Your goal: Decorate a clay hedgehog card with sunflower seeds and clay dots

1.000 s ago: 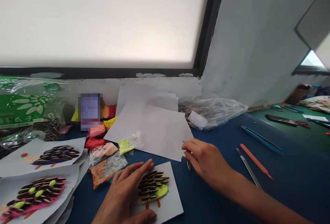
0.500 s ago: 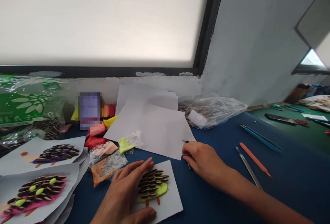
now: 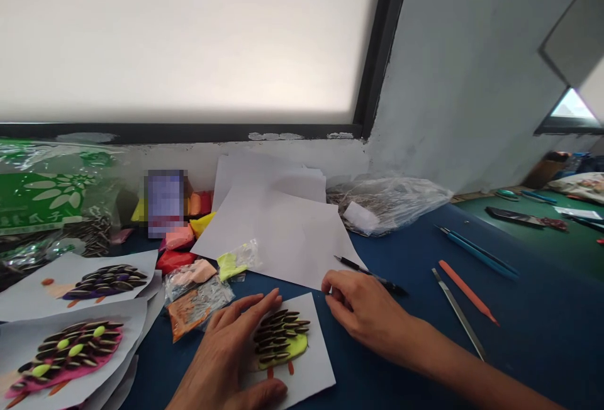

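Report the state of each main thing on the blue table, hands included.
Left hand: laid on the small card, thumb spread.
Right hand: fingers curled; any contents hidden.
Yellow-green clay: partly seeded, lower right bare.
Pink clay: seeded, topped with yellow-green ovals.
Purple clay: seeded.
Black pen: lying down, partly hidden.
White sheets: overlapping.
Orange tool: lying flat.

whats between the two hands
In the head view: the white card with its seed-studded yellow-green shape, partly covered by the left hand, then a strip of blue tabletop before the right hand.
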Action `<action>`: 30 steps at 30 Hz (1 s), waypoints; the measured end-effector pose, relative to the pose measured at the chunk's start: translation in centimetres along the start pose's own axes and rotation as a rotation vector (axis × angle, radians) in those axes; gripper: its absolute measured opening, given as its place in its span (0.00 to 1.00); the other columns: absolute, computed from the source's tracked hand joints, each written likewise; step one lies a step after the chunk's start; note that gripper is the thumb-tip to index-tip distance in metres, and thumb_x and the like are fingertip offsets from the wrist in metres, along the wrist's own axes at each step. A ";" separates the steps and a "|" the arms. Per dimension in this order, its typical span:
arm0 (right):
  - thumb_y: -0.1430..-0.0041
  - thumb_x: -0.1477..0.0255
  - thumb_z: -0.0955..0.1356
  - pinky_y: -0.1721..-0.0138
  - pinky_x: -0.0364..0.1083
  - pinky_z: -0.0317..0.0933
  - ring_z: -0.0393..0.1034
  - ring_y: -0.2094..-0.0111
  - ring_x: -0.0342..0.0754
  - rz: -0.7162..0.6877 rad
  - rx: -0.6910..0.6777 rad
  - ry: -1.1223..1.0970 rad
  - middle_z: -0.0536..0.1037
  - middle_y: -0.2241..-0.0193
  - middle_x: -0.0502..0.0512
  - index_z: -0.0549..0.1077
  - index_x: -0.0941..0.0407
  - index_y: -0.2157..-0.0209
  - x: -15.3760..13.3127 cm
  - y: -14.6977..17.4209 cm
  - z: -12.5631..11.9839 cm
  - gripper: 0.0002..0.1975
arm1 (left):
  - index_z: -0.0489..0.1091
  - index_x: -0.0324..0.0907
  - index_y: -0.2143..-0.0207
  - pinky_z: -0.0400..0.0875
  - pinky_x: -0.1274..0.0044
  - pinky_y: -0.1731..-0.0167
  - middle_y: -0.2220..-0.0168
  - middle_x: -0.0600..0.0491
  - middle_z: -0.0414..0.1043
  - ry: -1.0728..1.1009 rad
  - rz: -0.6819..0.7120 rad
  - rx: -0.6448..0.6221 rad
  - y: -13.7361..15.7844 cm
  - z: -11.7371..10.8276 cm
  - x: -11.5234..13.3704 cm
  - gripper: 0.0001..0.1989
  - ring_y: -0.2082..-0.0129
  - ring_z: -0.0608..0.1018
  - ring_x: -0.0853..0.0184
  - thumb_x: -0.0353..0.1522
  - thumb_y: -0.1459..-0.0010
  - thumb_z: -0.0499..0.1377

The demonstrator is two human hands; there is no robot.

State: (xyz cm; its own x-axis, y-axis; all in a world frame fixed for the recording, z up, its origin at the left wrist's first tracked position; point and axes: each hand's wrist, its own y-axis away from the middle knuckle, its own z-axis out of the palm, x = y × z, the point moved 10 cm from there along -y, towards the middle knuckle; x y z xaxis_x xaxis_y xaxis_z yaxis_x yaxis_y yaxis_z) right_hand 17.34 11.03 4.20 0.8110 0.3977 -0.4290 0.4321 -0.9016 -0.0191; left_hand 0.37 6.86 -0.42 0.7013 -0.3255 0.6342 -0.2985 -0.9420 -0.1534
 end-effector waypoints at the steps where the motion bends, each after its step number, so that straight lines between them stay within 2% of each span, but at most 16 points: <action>1: 0.39 0.77 0.63 0.71 0.42 0.56 0.68 0.71 0.45 0.005 -0.013 -0.004 0.76 0.72 0.52 0.74 0.57 0.69 0.1 0.0 0.1 0.08 | 0.58 0.58 0.39 0.63 0.59 0.45 0.41 0.54 0.66 0.002 0.000 0.003 0.0 0.0 0.0 0.40 0.42 0.64 0.50 0.33 0.56 0.64; 5: 0.39 0.78 0.65 0.67 0.42 0.59 0.71 0.67 0.45 0.007 -0.024 -0.017 0.77 0.67 0.53 0.77 0.55 0.65 0.7 -0.1 -0.3 0.08 | 0.59 0.59 0.39 0.62 0.58 0.46 0.41 0.53 0.65 0.011 -0.024 0.015 0.1 -0.1 -0.3 0.40 0.41 0.64 0.49 0.31 0.56 0.64; 9: 0.42 0.81 0.67 0.65 0.42 0.61 0.70 0.64 0.45 -0.090 -0.091 0.026 0.75 0.63 0.52 0.78 0.53 0.63 0.1 -0.1 0.2 0.10 | 0.59 0.58 0.40 0.61 0.57 0.45 0.41 0.53 0.66 0.018 -0.024 0.005 0.0 0.0 -0.2 0.39 0.41 0.64 0.49 0.32 0.56 0.64; 14: 0.40 0.79 0.66 0.64 0.43 0.62 0.69 0.64 0.46 -0.197 -0.137 0.150 0.73 0.62 0.54 0.74 0.57 0.65 -0.9 -0.1 1.6 0.05 | 0.58 0.58 0.39 0.62 0.59 0.45 0.41 0.55 0.66 0.011 -0.010 -0.005 0.0 0.0 0.1 0.40 0.41 0.64 0.50 0.32 0.55 0.64; 21: 0.40 0.83 0.62 0.66 0.45 0.61 0.68 0.66 0.48 -0.239 -0.140 0.292 0.73 0.64 0.57 0.69 0.60 0.65 -1.2 0.0 2.7 0.07 | 0.56 0.58 0.38 0.62 0.60 0.45 0.41 0.55 0.67 -0.023 -0.001 -0.017 -0.2 0.5 -0.5 0.44 0.42 0.65 0.50 0.31 0.59 0.64; 24: 0.40 0.82 0.64 0.68 0.45 0.59 0.69 0.66 0.48 -0.233 -0.129 0.299 0.74 0.66 0.55 0.69 0.59 0.66 -1.3 0.1 2.3 0.06 | 0.56 0.56 0.38 0.62 0.58 0.46 0.41 0.53 0.66 -0.017 0.023 -0.051 -0.3 0.9 -0.3 0.44 0.42 0.65 0.49 0.32 0.59 0.64; 26: 0.40 0.82 0.64 0.69 0.44 0.58 0.69 0.67 0.48 -0.201 -0.102 0.278 0.74 0.66 0.55 0.70 0.59 0.66 -1.3 0.1 1.5 0.05 | 0.57 0.57 0.38 0.62 0.59 0.45 0.41 0.54 0.66 -0.014 -0.029 -0.032 -0.3 0.5 -0.4 0.42 0.42 0.64 0.50 0.31 0.58 0.63; 30: 0.39 0.80 0.64 0.69 0.43 0.58 0.68 0.69 0.45 -0.207 -0.013 0.109 0.75 0.67 0.54 0.70 0.58 0.66 -2.3 0.8 0.0 0.05 | 0.60 0.57 0.40 0.63 0.61 0.46 0.42 0.54 0.66 0.004 -0.082 -0.026 -0.2 -0.1 0.2 0.41 0.42 0.64 0.51 0.30 0.58 0.63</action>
State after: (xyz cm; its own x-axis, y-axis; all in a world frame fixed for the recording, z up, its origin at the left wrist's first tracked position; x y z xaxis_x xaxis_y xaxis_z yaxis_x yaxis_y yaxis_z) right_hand 15.80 9.40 5.22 0.7422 0.5906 -0.3167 0.5981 -0.7970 -0.0845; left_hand 0.53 6.95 -0.19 0.7215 -0.2471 0.6468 -0.2570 -0.9630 -0.0812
